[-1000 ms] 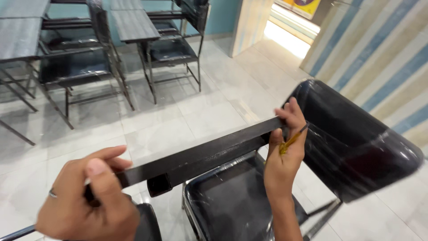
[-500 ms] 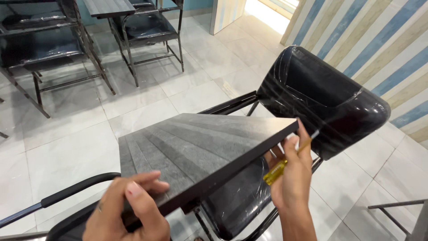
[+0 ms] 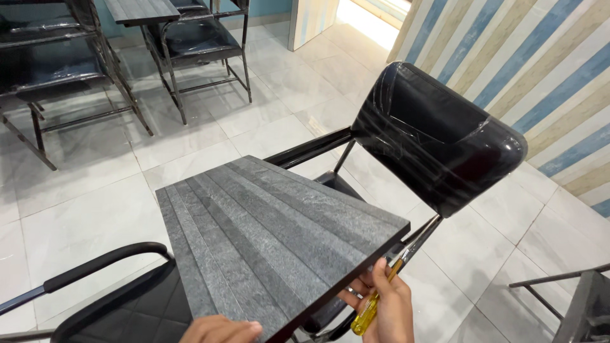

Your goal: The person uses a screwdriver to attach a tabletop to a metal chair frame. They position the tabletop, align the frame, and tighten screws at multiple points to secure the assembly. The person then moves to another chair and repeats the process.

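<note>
At the far left stand other black chairs with metal frames (image 3: pixel 57 70), one with its own small grey writing board (image 3: pixel 141 10), well apart on the pale tiled floor (image 3: pixel 82 209). Nearer, along the left edge, a black padded armrest (image 3: pixel 95 267) curves over a quilted black seat (image 3: pixel 121 314).

The left hand (image 3: pixel 222 330) shows only as knuckles and fingertips at the bottom edge, pressed against the near corner of the grey striped rectangular board with dark edges (image 3: pixel 273 235); whether it curls round that corner I cannot tell. The board fills the middle of the view, tilted with its broad face up. A second ago it was seen edge-on, a thin dark bar between the two hands; half a second ago it had begun to swing, and now its top lies open to the camera, hanging over the nearest chair's seat and touching no bracket that shows.

To the right, the right hand (image 3: pixel 381 305) is under the board's right near edge, fingers closed about a yellow-handled screwdriver (image 3: pixel 376 302) while bearing the board from below. Beyond it rises the glossy black plastic-wrapped chair backrest (image 3: pixel 438 133), with its black arm bar (image 3: pixel 311 149) running left behind the board. Far right is a blue, cream and tan striped wall (image 3: pixel 540 70).
</note>
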